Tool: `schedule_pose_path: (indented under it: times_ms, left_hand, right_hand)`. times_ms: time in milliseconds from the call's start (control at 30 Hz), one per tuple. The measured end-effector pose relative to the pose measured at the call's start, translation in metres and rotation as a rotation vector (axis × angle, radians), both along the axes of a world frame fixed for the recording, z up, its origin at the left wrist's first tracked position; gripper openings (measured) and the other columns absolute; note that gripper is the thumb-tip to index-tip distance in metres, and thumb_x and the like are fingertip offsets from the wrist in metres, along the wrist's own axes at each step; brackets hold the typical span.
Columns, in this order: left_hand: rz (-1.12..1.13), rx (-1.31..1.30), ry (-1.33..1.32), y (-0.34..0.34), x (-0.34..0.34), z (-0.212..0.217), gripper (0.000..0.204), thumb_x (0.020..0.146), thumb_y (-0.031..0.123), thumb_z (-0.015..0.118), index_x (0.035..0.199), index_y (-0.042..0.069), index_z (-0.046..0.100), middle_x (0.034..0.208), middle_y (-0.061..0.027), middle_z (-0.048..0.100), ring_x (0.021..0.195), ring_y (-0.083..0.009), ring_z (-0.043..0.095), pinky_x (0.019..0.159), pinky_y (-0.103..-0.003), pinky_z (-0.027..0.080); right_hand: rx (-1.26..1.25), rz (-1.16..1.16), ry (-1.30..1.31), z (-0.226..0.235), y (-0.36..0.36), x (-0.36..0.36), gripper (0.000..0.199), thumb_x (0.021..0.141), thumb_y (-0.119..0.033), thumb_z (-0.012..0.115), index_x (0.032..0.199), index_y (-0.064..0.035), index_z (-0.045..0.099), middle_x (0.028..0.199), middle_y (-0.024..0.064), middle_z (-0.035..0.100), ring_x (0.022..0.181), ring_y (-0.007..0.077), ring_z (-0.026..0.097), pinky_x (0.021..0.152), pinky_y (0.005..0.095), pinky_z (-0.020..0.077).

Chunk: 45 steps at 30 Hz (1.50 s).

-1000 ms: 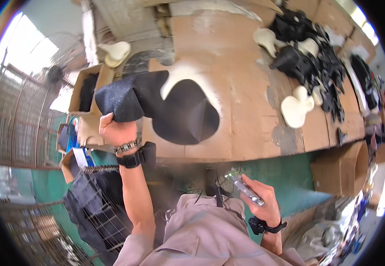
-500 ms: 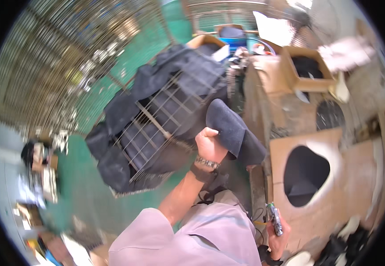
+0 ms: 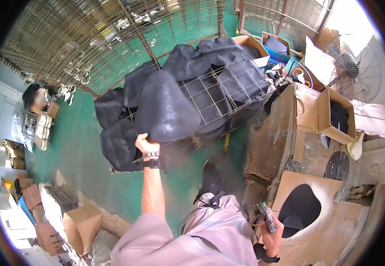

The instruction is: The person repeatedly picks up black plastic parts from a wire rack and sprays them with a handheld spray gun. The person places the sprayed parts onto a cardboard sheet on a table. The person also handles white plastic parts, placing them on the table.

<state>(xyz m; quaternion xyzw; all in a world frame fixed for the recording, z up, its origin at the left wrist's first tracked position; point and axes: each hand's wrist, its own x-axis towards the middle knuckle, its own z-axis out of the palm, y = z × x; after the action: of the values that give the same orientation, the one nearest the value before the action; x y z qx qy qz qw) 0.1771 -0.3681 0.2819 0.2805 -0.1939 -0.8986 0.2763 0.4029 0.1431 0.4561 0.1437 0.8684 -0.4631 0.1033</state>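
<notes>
My left hand [image 3: 146, 144] grips the lower edge of a black rounded fabric piece [image 3: 165, 108] and holds it over a wire cage [image 3: 228, 84] that is draped and stuffed with several similar black pieces. A bracelet and a black wristband sit on that wrist. My right hand [image 3: 272, 228] is low at my side, closed around a small metal hand tool [image 3: 266, 216]. It hangs beside a cardboard-topped bench [image 3: 334, 221] that bears a black shape in a cut-out.
An open cardboard box [image 3: 336, 117] with dark material stands on the bench, and a fan [image 3: 350, 68] is behind it. More boxes [image 3: 83, 226] and a small wire crate [image 3: 61, 199] lie on the green floor at lower left. A wire mesh fence [image 3: 112, 40] runs behind the cage.
I have turned from the bench to the wire cage. My left hand carried the black piece away from the bench and now holds it on top of the cage. The right hand stays low with the tool.
</notes>
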Motion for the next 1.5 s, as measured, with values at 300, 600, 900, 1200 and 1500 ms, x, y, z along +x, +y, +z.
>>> schedule_pose_path:
  times_ms: [300,600,900,1200,1500]
  left_hand:
    - [0.401,-0.513,-1.000,-0.045,0.045,-0.154,0.045,0.073,-0.002,0.071,0.114,0.014,0.059,0.113,-0.0123,0.061,0.093,-0.0311,0.065,0.083,-0.047,0.057]
    - [0.118,-0.369,-1.196,-0.067,0.061,-0.167,0.034,0.082,0.016,0.065,0.116,0.011,0.069,0.108,-0.0069,0.072,0.092,-0.0286,0.069,0.083,-0.042,0.054]
    - [-0.455,-1.487,-0.818,0.126,0.000,-0.181,0.029,0.083,-0.003,0.060,0.111,-0.004,0.067,0.103,-0.0127,0.070,0.088,-0.0216,0.066,0.085,-0.032,0.052]
    - [-2.001,-0.939,0.136,0.497,-0.018,-0.141,0.033,0.093,0.010,0.065,0.123,-0.002,0.061,0.110,-0.0111,0.068,0.097,-0.0192,0.067,0.085,-0.033,0.056]
    - [-2.467,-1.280,0.030,0.713,0.126,-0.151,0.027,0.087,0.017,0.071,0.111,0.007,0.066,0.099,-0.0068,0.066,0.087,-0.0217,0.066,0.079,-0.039,0.056]
  right_hand:
    - [0.026,-0.010,-0.032,-0.002,-0.004,-0.007,0.048,0.079,-0.005,0.067,0.125,0.0070,0.061,0.078,0.0190,0.062,0.067,0.0191,0.059,0.065,0.0329,0.0487]
    - [-0.115,-0.306,-0.019,0.011,-0.019,0.037,0.047,0.085,-0.006,0.065,0.130,0.0043,0.060,0.079,0.0032,0.057,0.072,0.0084,0.048,0.064,0.0249,0.0421]
    - [-0.008,-0.585,0.179,-0.003,0.014,0.098,0.050,0.076,0.003,0.066,0.125,0.0043,0.060,0.104,0.0242,0.068,0.088,0.0366,0.068,0.080,0.0358,0.0529]
    - [0.128,-0.978,0.215,-0.048,-0.004,0.119,0.061,0.077,-0.003,0.073,0.135,0.0003,0.055,0.104,0.0222,0.067,0.089,0.0399,0.065,0.078,0.0398,0.0518]
    - [0.141,-1.289,0.239,-0.048,-0.040,0.189,0.056,0.077,-0.002,0.073,0.131,0.0004,0.057,0.101,0.0202,0.067,0.087,0.0391,0.065,0.076,0.0393,0.0519]
